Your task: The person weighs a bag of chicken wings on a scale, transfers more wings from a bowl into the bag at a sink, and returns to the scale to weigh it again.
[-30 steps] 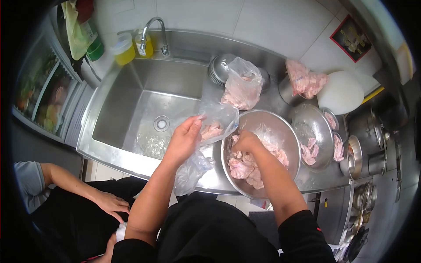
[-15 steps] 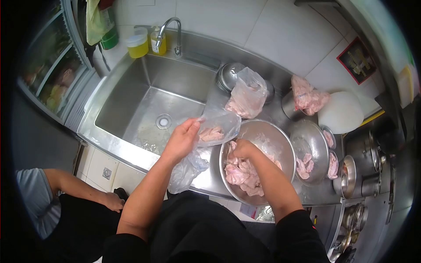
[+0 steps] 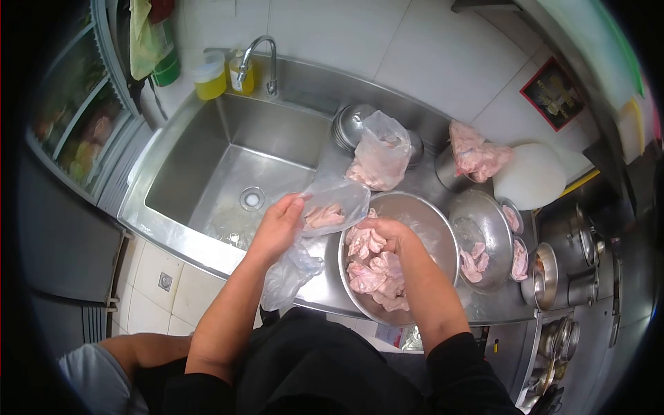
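Observation:
My left hand [image 3: 278, 225] pinches the edge of a clear plastic bag [image 3: 351, 197], which has a few raw chicken pieces [image 3: 324, 216] inside. The bag's mouth is tilted toward a large steel bowl [image 3: 443, 238]. Above the left part of that bowl, my right hand [image 3: 391, 234] is closed around raw chicken [image 3: 364, 242], close beside the bag. More pale pink chicken [image 3: 380, 277] lies piled in the bowl. An empty-looking crumpled plastic bag [image 3: 287, 277] hangs below my left hand at the counter edge.
Behind the bowl stands another filled bag [image 3: 380, 155] beside stacked steel bowls [image 3: 353, 124]. To the right are a steel colander-like bowl [image 3: 494, 235] with chicken, a bagged pot [image 3: 451, 173] and small dishes. A sink [image 3: 180, 173] with a faucet [image 3: 272, 69] lies left. Another person's arm [image 3: 149, 349] is close at lower left.
My right hand has risen from the chicken pile toward the bag, bringing chicken up with it. My left hand still holds the bag. The other person's arm has shifted lower and nearer me.

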Tool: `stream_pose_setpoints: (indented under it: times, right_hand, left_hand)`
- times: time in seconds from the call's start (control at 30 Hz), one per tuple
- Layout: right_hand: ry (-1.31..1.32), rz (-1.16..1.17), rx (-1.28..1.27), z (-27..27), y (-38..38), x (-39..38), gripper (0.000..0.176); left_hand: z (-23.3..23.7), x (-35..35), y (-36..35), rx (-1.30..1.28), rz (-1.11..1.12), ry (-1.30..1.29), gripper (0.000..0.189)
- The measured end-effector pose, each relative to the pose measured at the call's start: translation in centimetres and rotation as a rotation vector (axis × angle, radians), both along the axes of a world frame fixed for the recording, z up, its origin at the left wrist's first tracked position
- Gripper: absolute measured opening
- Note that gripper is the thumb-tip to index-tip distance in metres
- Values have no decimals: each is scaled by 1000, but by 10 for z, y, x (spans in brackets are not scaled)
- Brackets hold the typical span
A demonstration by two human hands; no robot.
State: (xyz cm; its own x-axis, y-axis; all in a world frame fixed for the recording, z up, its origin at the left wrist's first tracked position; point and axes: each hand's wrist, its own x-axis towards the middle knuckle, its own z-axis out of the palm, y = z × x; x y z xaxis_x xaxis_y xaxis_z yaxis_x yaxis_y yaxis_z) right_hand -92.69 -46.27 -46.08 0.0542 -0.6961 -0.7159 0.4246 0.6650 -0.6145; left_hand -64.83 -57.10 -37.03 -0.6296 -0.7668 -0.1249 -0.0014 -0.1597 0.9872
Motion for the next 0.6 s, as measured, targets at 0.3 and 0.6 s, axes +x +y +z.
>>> stream_pose_setpoints:
  times: [0.3,0.6]
  right_hand:
    - [-319,-370,-419,14,27,-6,37]
    - [366,-280,-798,113,-32,38,43]
  left_hand:
    - [10,0,-7,-22,-54,-44,37]
    - [23,-15,-3,55,-36,-15,37]
